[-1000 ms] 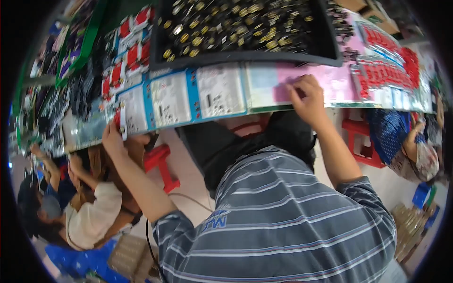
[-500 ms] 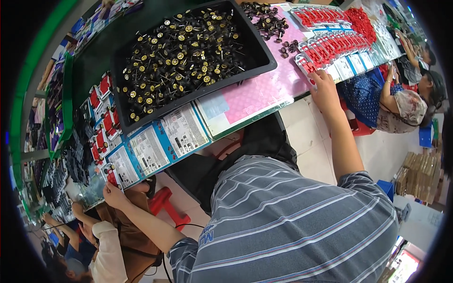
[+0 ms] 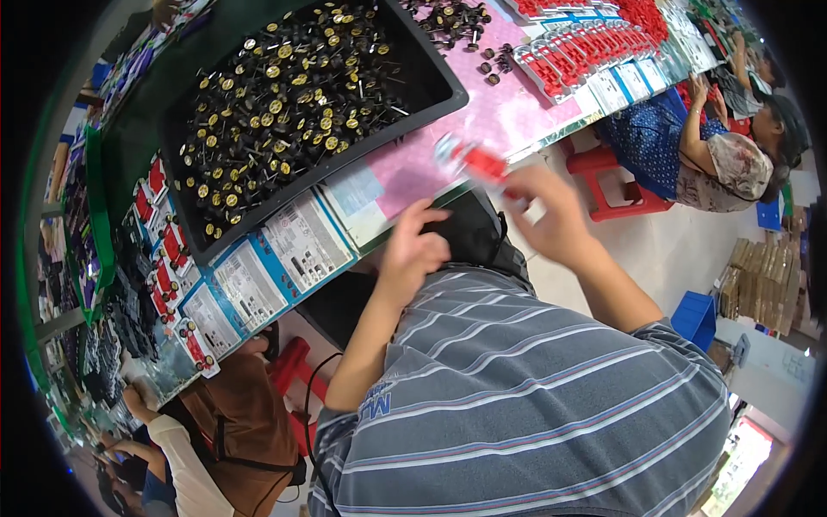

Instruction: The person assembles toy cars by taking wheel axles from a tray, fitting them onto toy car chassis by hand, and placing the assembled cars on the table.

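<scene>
My right hand (image 3: 547, 211) holds a red and silver-white toy car body (image 3: 482, 164) over the table's front edge; motion blurs it. Close by on its left is my left hand (image 3: 413, 250), fingers apart and partly bent, with nothing visible in it. Beyond both hands stands a large black tray (image 3: 323, 168) heaped with black wheels on axles (image 3: 276, 112), many with yellow hubs. Similar car bodies (image 3: 586, 56) lie in a row at the back right. At the table's left end a red and white toy car with wheels (image 3: 195, 346) rests near several others (image 3: 164, 250).
Loose wheel pairs (image 3: 457, 21) lie on the pink mat (image 3: 422, 159). Printed blue and white cards (image 3: 250, 284) line the front edge. Black parts (image 3: 129, 293) are piled at the left. Co-workers sit at both sides, one near a red stool (image 3: 607, 185) at the right.
My right hand has lifted a car body from the row and brought it left. My left hand has left the wheeled car at the table's left end and moved right, toward the middle.
</scene>
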Available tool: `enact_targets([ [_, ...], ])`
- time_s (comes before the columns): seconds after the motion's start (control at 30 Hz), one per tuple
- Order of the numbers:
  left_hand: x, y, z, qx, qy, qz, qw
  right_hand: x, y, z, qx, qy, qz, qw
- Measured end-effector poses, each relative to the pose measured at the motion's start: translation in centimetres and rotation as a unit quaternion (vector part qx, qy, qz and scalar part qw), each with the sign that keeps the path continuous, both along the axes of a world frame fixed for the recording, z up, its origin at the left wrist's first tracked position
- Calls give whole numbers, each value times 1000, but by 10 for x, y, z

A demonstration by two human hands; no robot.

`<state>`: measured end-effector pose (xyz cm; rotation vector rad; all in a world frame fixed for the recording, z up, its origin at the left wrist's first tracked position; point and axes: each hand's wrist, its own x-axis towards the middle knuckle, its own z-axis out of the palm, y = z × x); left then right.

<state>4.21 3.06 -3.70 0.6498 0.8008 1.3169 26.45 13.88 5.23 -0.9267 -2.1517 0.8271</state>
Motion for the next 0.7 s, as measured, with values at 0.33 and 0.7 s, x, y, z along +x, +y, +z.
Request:
enact_targets([
  [0.33,-10,11,19,-54,-25,81,995,-8,172,-53,74,-136,-178,972],
  [0.7,-15,-11,14,-29,13,168,985,-15,103,-22,37,1,-139,990],
])
